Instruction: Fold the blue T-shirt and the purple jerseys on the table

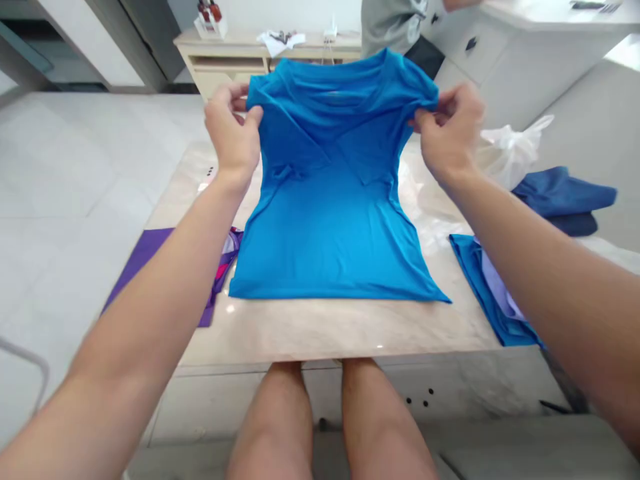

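A bright blue T-shirt (pixel 320 233) is spread over the table in front of me, its hem lying near the front edge and its shoulder end raised toward the far side. My left hand (pixel 234 127) pinches the left shoulder edge, thumb and fingers closed on the cloth. On the opposite shoulder, my right hand (pixel 450 130) is closed in the same way, a little blurred. The sleeves look folded inward across the chest. Between the hands the neckline sags slightly.
Purple clothing (pixel 150 257) lies at the table's left. Folded blue and lilac clothes (pixel 493 290) lie on the right, with dark blue garments (pixel 563 193) and a white plastic bag (pixel 517 153) beyond. Behind the marble-look table (pixel 300 330) stands a cabinet (pixel 230 50); a person in grey (pixel 387 27) is near it.
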Motion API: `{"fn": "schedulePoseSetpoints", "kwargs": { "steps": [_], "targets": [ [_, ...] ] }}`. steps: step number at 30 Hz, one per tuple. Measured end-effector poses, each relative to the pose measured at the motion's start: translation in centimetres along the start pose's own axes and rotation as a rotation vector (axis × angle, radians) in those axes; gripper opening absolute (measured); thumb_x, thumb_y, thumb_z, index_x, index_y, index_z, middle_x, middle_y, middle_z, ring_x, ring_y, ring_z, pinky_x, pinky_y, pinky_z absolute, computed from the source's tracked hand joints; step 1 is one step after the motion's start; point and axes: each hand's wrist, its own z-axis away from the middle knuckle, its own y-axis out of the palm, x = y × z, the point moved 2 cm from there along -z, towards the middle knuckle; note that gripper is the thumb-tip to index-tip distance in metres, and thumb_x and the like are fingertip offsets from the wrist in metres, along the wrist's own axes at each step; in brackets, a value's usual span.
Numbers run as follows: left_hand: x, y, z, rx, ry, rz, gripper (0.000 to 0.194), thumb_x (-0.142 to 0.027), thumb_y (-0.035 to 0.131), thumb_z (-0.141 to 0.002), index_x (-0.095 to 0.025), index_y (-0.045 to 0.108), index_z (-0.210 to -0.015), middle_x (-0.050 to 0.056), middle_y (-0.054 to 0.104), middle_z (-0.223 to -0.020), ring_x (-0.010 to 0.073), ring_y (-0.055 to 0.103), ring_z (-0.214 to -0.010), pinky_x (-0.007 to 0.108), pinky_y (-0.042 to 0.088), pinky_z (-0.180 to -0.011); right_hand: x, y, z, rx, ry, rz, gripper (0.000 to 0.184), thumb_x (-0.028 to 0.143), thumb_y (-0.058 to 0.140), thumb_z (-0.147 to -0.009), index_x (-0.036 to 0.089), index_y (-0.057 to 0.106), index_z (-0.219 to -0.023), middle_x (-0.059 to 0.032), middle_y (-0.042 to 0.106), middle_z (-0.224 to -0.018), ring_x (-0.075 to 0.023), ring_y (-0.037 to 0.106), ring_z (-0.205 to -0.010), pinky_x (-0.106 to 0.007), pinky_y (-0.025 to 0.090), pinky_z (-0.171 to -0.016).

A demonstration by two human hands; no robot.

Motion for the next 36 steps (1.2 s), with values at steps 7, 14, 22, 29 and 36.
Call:
{"fn": "schedulePoseSetpoints", "kwargs": {
  "steps": [7,14,22,29,36],
  "targets": [
    [5.0,-4.2,18.7,0.293,-0.077,-0.035,0.021,-0.028,0.067,-0.099,-0.022,0.072,-0.118,0.001,0.081,-0.112,0.019,0.071,-0.103,0.037,0.054,-0.1,-0.3,-3.2,19.0,0.295,0.085,0.081,0.011,0.03,0.071,-0.099,0.025,0.077,-0.106,-0.0065,0.08,-0.12,-0.0298,0.075,-0.115,-0.051,0.062,-0.105],
    [6.0,-5.1,23.9,0.455,0.003,-0.137,0.031,-0.034,0.057,-0.1,-0.026,0.073,-0.126,0.008,0.074,-0.137,0.0304,0.066,-0.13,0.049,0.047,-0.118,1.1,-4.4,25.9,0.416,0.086,0.205,0.04,0.033,0.058,-0.103,0.024,0.072,-0.139,-0.0148,0.065,-0.157,-0.0356,0.058,-0.146,-0.061,0.043,-0.126],
    [-4.4,-13.3,31.1,0.695,-0.297,0.235,0.039,-0.056,0.057,-0.096,-0.026,0.078,-0.11,0.01,0.082,-0.111,0.0318,0.075,-0.111,0.046,0.057,-0.107,14.9,-7.1,31.7,0.44,0.391,-0.185,0.04,0.052,0.061,-0.1,0.029,0.082,-0.124,-0.0121,0.07,-0.151,-0.0373,0.051,-0.152,-0.062,0.031,-0.132],
    [-11.9,-22.3,37.3,0.709,-0.372,0.51,0.044,-0.066,0.05,-0.094,-0.036,0.082,-0.089,0.003,0.084,-0.108,0.0358,0.075,-0.12,0.047,0.051,-0.119,27.3,-13.3,36.9,0.523,0.526,-0.714,0.058,0.075,0.05,-0.103,0.029,0.086,-0.109,-0.0072,0.081,-0.126,-0.0343,0.068,-0.129,-0.052,0.042,-0.125],
    [-11.6,-26.3,37.6,0.528,-0.333,0.4,0.054,-0.052,0.038,-0.092,-0.019,0.079,-0.098,0.011,0.084,-0.116,0.0304,0.073,-0.123,0.043,0.047,-0.123,25.9,-15.6,35.8,0.406,0.574,-0.58,0.057,0.066,0.048,-0.097,0.022,0.086,-0.098,-0.0079,0.084,-0.117,-0.0307,0.071,-0.124,-0.043,0.044,-0.123]
  ]
}}
